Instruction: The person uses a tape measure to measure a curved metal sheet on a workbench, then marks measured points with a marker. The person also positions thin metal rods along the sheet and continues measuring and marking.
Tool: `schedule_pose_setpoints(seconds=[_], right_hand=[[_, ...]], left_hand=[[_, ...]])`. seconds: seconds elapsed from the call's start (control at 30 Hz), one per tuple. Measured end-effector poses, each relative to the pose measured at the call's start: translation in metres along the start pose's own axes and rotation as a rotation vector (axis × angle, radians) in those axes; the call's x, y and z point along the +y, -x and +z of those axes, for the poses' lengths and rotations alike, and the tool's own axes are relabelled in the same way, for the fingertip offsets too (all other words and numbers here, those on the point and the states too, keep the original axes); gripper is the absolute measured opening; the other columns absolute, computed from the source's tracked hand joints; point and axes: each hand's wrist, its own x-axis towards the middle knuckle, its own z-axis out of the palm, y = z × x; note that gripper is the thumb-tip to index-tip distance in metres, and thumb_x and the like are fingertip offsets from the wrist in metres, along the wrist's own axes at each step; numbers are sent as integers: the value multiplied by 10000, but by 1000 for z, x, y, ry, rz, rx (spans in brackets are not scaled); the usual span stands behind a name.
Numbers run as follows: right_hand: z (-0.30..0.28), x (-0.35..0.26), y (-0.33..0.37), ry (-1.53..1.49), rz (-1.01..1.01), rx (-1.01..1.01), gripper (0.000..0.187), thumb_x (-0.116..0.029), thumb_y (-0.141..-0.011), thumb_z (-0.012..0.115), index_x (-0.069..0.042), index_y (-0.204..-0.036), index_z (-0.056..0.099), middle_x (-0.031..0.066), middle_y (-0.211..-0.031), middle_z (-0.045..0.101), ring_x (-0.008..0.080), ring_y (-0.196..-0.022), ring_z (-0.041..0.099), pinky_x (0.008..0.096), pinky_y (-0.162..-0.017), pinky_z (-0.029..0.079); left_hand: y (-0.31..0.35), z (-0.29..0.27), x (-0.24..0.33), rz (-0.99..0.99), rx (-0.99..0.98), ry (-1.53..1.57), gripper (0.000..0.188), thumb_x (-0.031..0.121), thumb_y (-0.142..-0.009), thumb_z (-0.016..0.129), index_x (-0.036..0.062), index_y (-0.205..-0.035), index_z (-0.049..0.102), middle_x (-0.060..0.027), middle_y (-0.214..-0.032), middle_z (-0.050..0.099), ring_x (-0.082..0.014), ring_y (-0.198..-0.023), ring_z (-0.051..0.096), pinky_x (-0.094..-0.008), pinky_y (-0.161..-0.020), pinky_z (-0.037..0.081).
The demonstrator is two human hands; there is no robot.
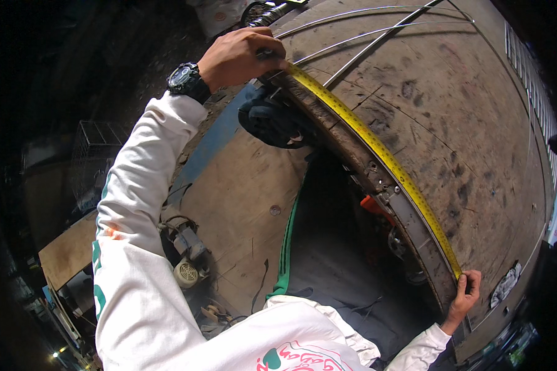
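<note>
A yellow tape measure blade is stretched along the near edge of a worn wooden worktable, its markings facing up. At the far left end, my left hand is closed around the tape measure; a small dark part shows between the fingers and the rest is hidden. My right hand pinches the other end of the blade at the table's near right corner. Beneath the blade runs the table's metal edge strip, with several holes and bolts.
Thin metal rods and a straight metal bar lie on the tabletop. A crumpled rag sits at the right. Dark cloth hangs below the left end. An electric motor and a wire cage stand at the left.
</note>
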Motion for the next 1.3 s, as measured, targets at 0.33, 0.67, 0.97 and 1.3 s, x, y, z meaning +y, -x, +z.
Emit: schedule_pose_setpoints(seconds=[0.33, 0.67, 0.97, 1.3], right_hand=[[-1, 3, -3, -14, 5, 6, 177, -159, -1018, 702, -17, -973, 605, 39, -1003, 524, 161, -962, 522, 270, -870, 409], [2, 5, 2, -46, 30, 17, 168, -175, -1030, 693, -33, -981, 618, 37, -1010, 526, 162, -954, 523, 274, -865, 411], [-1, 0, -2, -10, 23, 5, 174, -183, -1035, 693, -39, -977, 615, 36, -1006, 533, 160, -942, 520, 277, -854, 406], [-1, 4, 0, -50, 59, 10, 159, -168, -1029, 696, -38, -986, 616, 38, -1008, 530, 161, -962, 526, 279, -878, 411]], left_hand=[[-2, -5, 6, -37, -38, 19, 216, 298, -988, 783, 110, -1091, 808, -70, -1070, 706, -253, -966, 699, -402, -830, 605], [-6, -11, 10, -134, -85, 25, 291, 406, -954, 786, 151, -1091, 820, -23, -1070, 714, -248, -1014, 712, -389, -877, 576], [-5, -9, 11, -165, -89, 6, 298, 406, -950, 793, 154, -1107, 818, -18, -1083, 717, -253, -1021, 715, -386, -884, 580], [-4, -13, 16, -123, -78, 38, 229, 295, -986, 789, 96, -1097, 808, -62, -1072, 708, -229, -958, 686, -372, -811, 589]])
